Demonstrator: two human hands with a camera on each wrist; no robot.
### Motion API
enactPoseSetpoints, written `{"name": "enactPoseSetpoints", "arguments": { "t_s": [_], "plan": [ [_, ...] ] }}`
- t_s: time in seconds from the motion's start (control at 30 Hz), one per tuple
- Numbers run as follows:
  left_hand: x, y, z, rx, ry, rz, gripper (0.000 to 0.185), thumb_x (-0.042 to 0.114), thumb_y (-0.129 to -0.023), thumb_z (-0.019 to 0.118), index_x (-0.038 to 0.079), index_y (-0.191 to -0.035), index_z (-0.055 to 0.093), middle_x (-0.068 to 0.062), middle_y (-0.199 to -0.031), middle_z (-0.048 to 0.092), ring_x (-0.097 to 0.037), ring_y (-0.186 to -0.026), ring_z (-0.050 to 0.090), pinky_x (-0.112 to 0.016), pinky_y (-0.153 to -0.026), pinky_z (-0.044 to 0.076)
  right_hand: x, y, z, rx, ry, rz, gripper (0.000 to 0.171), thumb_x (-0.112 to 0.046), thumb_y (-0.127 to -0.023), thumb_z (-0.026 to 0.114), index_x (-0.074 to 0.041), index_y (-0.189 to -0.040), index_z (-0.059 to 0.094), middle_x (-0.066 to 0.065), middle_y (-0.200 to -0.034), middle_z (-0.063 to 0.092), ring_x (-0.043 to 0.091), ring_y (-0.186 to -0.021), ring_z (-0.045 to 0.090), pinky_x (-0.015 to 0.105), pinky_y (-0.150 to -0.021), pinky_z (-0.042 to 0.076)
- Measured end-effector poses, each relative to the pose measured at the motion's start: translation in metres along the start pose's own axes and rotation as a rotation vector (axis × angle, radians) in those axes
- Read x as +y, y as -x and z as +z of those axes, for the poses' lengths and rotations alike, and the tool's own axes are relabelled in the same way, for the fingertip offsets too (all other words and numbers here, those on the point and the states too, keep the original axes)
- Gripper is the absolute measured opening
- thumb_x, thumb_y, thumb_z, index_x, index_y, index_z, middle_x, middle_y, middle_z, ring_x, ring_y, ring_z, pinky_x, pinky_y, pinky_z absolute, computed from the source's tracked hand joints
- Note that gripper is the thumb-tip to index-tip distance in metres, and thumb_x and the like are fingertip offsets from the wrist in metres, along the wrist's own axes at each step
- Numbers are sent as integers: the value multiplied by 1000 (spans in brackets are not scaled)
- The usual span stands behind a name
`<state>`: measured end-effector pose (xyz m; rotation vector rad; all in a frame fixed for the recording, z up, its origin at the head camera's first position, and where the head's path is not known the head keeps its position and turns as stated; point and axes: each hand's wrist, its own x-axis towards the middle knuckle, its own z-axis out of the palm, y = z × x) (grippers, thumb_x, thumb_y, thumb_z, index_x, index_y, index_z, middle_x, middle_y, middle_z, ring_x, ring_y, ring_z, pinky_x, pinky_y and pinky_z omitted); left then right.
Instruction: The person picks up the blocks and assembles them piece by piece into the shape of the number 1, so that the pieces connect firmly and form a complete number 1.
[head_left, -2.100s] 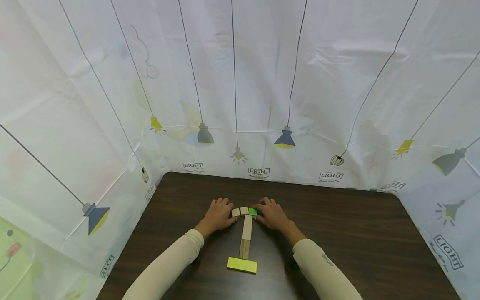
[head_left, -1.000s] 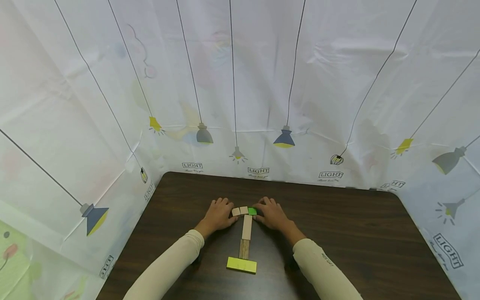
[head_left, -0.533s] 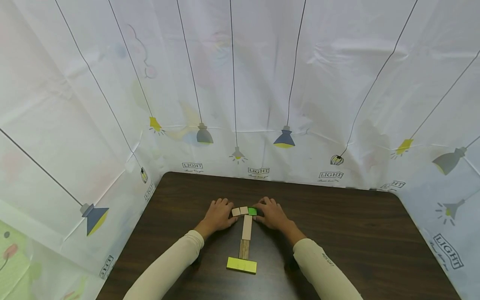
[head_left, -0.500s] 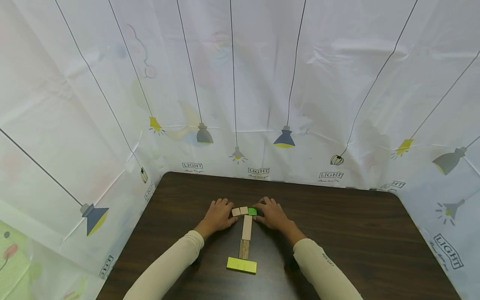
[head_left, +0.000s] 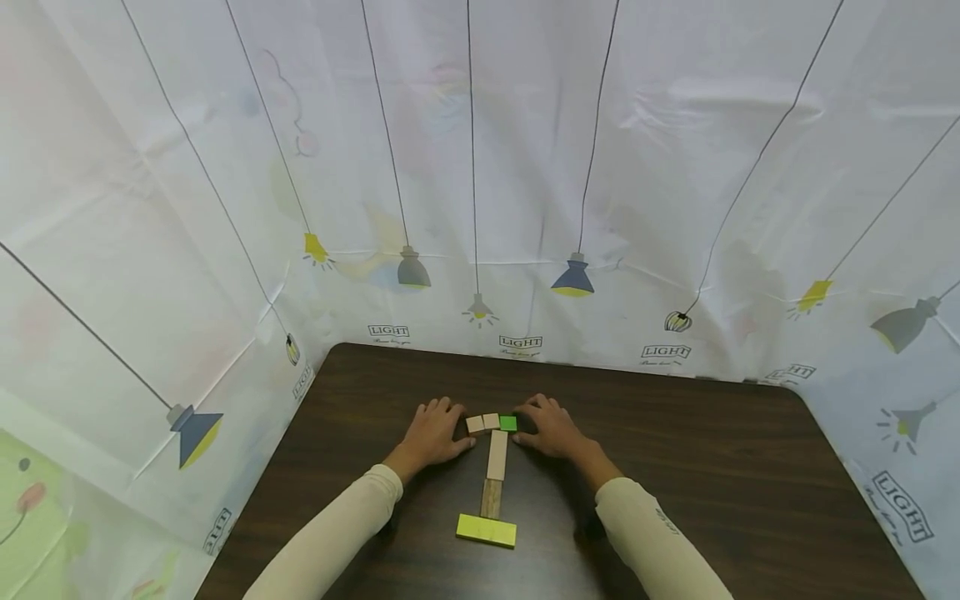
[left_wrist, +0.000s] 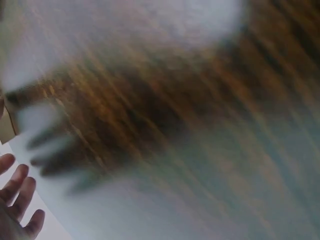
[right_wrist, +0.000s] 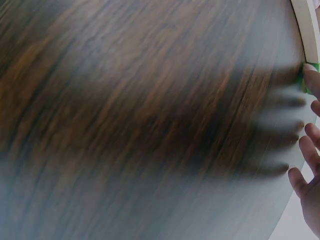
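Note:
In the head view, a row of small blocks lies across the top of a column: two pale wooden cubes (head_left: 475, 426) (head_left: 491, 421) and a green block (head_left: 507, 423). Below them run a long pale block (head_left: 497, 455) and a darker wood-grain block (head_left: 491, 498), down to a yellow block (head_left: 486, 530) set crosswise. My left hand (head_left: 433, 433) is just left of the row, thumb and fingers spread around its end with a small gap. On the right, my right hand (head_left: 551, 429) lies beside the green block, its fingers loosely bent and holding nothing.
The dark wood-grain tabletop (head_left: 675, 467) extends widely to both sides. Behind and to the left hangs a white sheet (head_left: 525, 167) printed with lamps, meeting the table's far edge.
Both hands have drawn slightly outward from the ends of the top row, fingers now a little apart from the blocks. The blocks keep their arrangement; the head view has shifted slightly.

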<state>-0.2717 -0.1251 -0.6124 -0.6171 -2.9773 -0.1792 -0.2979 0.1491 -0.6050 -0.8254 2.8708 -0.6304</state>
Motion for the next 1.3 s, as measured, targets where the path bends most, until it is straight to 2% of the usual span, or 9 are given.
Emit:
{"name": "enactPoseSetpoints", "arguments": {
  "t_s": [0.2, 0.4, 0.5, 0.6, 0.7, 0.87, 1.13, 1.3],
  "plan": [
    [-6, 4, 0, -2, 55, -16, 75, 69, -88, 60, 17, -142, 55, -12, -133, 55, -31, -119, 54, -50, -95, 42, 10, 7, -1, 6, -10, 10, 64, -45, -90, 74, -10, -141, 56, 15, -138, 53, 36, -126, 49, 60, -102, 41],
    [-13, 9, 1, -14, 82, -36, 87, 80, -84, 54, 21, -149, 48, -13, -140, 51, -35, -127, 51, -55, -102, 39, 16, 22, -4, 37, -20, 7, 76, -56, -87, 72, -9, -143, 53, 16, -142, 52, 37, -129, 49, 60, -103, 42],
    [-16, 11, 0, -27, 87, -38, 93, 82, -82, 53, 21, -151, 45, -14, -146, 48, -38, -132, 48, -58, -105, 37, 17, 32, -5, 59, 15, 21, 85, -66, -84, 68, -11, -145, 51, 15, -146, 51, 38, -131, 49, 63, -103, 40],
    [-18, 14, -2, -52, 87, -35, 99, 85, -79, 53, 22, -154, 40, -15, -152, 43, -38, -137, 44, -60, -107, 34, 20, 40, -6, 86, 89, 55, 98, -79, -77, 64, -13, -147, 50, 14, -150, 48, 40, -134, 47, 65, -105, 36],
    [-19, 16, -4, -70, 87, -30, 105, 88, -77, 52, 22, -157, 36, -15, -156, 38, -37, -141, 39, -62, -110, 32, 23, 47, -7, 128, 156, 81, 109, -85, -69, 64, -12, -149, 48, 16, -153, 45, 41, -136, 45, 66, -107, 33],
    [-19, 19, -8, -62, 106, -24, 109, 88, -75, 54, 23, -159, 30, -16, -160, 33, -42, -146, 32, -68, -111, 27, 25, 55, -12, 187, 207, 100, 117, -84, -65, 68, -11, -153, 42, 21, -156, 40, 43, -136, 44, 66, -106, 33],
    [-19, 25, -10, -44, 47, 14, 111, 89, -75, 54, 24, -161, 25, -17, -162, 29, -45, -146, 31, -71, -110, 26, 30, 66, -12, 227, 288, 100, 119, -86, -64, 67, -15, -155, 39, 21, -157, 38, 46, -139, 39, 70, -108, 29],
    [-21, 29, -12, -43, 2, 54, 111, 91, -75, 49, 24, -161, 24, -18, -162, 27, -46, -146, 31, -72, -108, 29, 34, 74, -11, 268, 325, 103, 119, -88, -62, 66, -19, -155, 40, 21, -157, 39, 50, -140, 37, 71, -106, 31]
  ]
}}
